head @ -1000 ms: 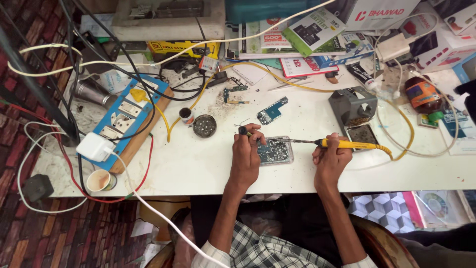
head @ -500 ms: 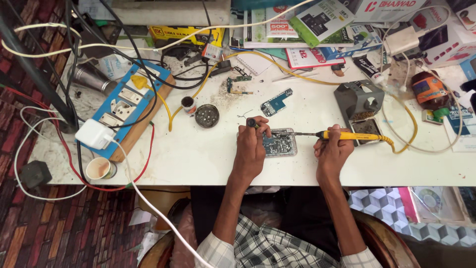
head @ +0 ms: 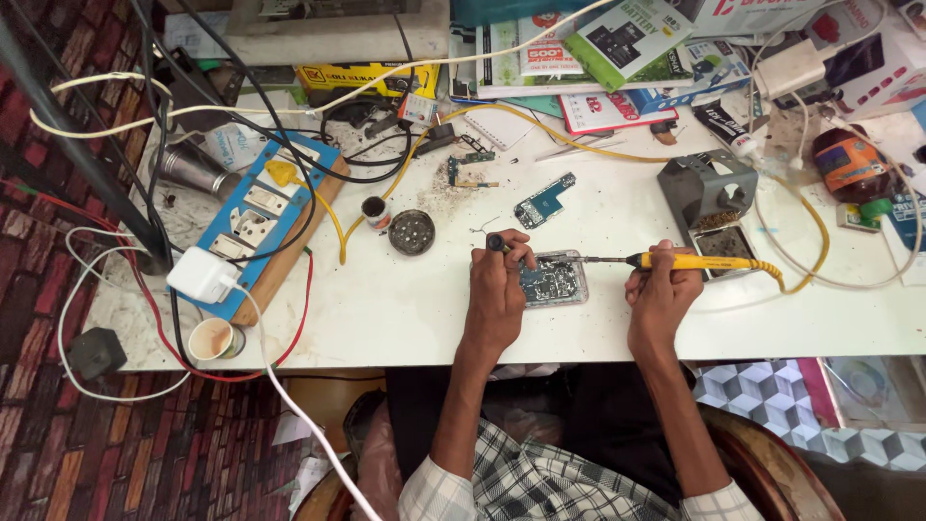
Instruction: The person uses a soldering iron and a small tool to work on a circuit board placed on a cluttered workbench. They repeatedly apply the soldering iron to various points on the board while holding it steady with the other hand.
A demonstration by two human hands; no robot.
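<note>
My left hand (head: pixel 499 286) rests on the white table (head: pixel 386 309) and pinches a small dark tool just left of a circuit board in a clear case (head: pixel 556 280), steadying it. My right hand (head: pixel 661 294) grips a yellow-handled soldering iron (head: pixel 690 261). Its thin metal tip points left and reaches the top right corner of the board. The iron's yellow cord runs right, then loops up past a grey metal iron stand (head: pixel 712 198) with a sponge tray. A second small blue circuit board (head: pixel 544 201) lies farther back on the table.
A blue socket board on wood (head: pixel 265 222) with plugged cables and a white adapter (head: pixel 201 275) fills the left side. A round dark tin (head: pixel 412 232), small jar (head: pixel 376 210) and paper cup (head: pixel 213 339) stand nearby. Boxes and booklets (head: pixel 617 39) crowd the back edge; an orange spool (head: pixel 845 164) sits right.
Both hands have stayed on the board and the iron. The view has shifted slightly, so the table sits a little differently in frame.
</note>
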